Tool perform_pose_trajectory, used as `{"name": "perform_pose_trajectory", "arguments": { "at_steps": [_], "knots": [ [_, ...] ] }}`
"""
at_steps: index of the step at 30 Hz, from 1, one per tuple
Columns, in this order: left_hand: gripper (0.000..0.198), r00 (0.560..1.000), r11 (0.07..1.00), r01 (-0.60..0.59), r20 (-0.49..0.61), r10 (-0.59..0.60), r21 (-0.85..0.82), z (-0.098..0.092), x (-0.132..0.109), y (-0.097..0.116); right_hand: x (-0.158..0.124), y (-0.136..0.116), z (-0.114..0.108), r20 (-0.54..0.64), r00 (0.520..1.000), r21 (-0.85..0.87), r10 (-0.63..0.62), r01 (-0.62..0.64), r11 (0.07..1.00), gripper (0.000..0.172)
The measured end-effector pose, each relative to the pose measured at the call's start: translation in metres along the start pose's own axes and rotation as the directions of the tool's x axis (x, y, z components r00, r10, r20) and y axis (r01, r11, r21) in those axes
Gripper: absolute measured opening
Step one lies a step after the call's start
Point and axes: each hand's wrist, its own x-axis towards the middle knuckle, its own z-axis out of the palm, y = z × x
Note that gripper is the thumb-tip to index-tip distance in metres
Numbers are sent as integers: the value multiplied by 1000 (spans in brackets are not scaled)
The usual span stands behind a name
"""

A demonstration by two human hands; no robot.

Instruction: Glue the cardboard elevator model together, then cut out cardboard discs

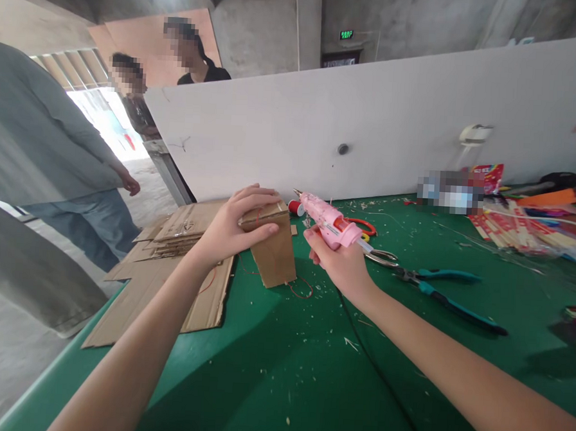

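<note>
Box under left hand

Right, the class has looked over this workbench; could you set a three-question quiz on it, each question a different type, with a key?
1. Multiple choice: What does the right hand hold?
A) a red spool
B) a pink glue gun
C) a paintbrush

2. True or false: In this view, the teal-handled pliers lie to the right of the box.

3. Fill in the blank: The left hand has its fingers over the top of a box that looks to be made of ____.

Key:
1. B
2. True
3. Cardboard
</note>
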Motion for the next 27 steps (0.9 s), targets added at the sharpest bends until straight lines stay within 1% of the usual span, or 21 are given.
{"name": "perform_pose_trajectory", "arguments": {
  "at_steps": [2, 5, 7, 12, 17, 21, 27],
  "knots": [
    [39, 999, 998, -38, 21, 37, 55, -1, 1, 4, 0, -1, 0, 1, 1000, 6, -10, 10, 1000, 33],
    [41, 990, 975, -135, 66, 125, 179, -4, 2, 5, 0, -1, -1, 12, 999, 8, -37, 37, 999, 32],
    [42, 983, 959, -170, 104, 150, 226, -6, 2, 6, 0, -1, -1, 16, 999, 8, -38, 38, 999, 32],
    [42, 985, 958, -117, 156, 77, 263, -12, 2, 5, 0, -2, -1, 13, 1000, 15, -18, 18, 1000, 33],
    [42, 976, 906, -182, 178, 121, 381, -14, 5, 3, -1, -3, 2, 26, 1000, 15, -12, 12, 1000, 34],
    [40, 966, 872, -221, 219, 135, 437, -13, 8, 8, -2, -2, 2, 26, 1000, 5, 4, -4, 1000, 36],
    [37, 985, 905, -141, 144, 90, 402, -5, 4, 12, 0, -3, 0, 40, 999, 2, 25, -25, 1000, 35]
  ]
}}
